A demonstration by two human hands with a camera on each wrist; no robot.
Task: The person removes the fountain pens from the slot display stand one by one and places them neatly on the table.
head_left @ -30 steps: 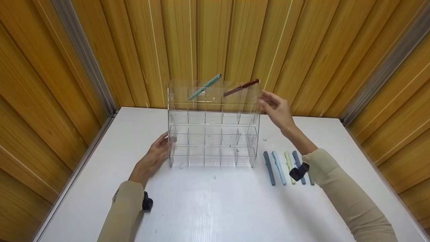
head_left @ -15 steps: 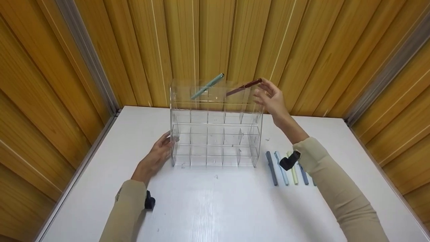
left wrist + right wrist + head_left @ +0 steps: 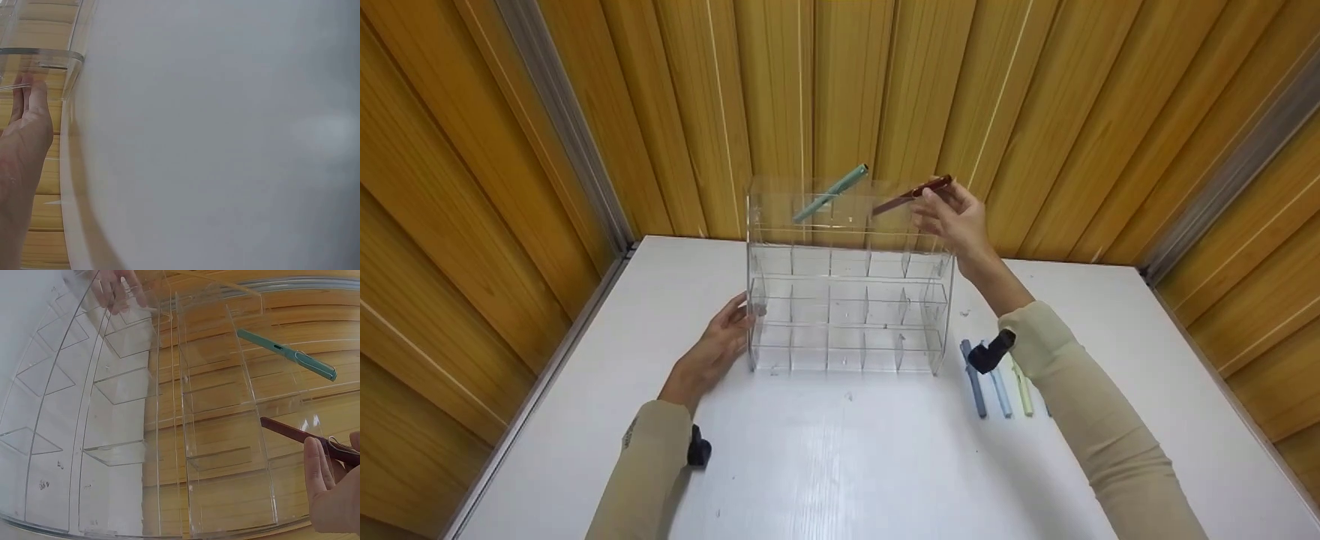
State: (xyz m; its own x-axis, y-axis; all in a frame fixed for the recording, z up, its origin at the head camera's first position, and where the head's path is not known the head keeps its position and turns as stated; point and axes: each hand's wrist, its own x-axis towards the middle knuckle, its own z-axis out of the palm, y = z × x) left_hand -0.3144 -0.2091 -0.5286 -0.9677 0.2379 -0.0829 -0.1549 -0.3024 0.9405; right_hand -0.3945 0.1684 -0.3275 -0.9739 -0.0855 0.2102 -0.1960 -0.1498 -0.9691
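Observation:
A clear acrylic pen rack [image 3: 847, 289], divided into small compartments on stepped tiers, stands on the white table. My left hand [image 3: 720, 341] touches its left side panel with nearly straight fingers; in the left wrist view the fingertips [image 3: 38, 93] meet the clear plastic. At the rack's top right, my right hand [image 3: 960, 225] pinches a dark red pen [image 3: 896, 202] near its capped end, thumb in front. The pen leans, its lower end at the top tier. Left of it, a teal pen [image 3: 831, 193] slants in the same tier, untouched.
Several pens lie side by side on the table right of the rack, among them a dark blue pen [image 3: 975, 390], a light blue pen [image 3: 1002, 394] and a pale green pen [image 3: 1023, 391]. The right forearm covers others. A wood-patterned wall [image 3: 847, 90] rises behind.
My right hand has moved from the rack's upper right edge leftward to the dark red pen and taken hold of it. The left hand stays at the side panel.

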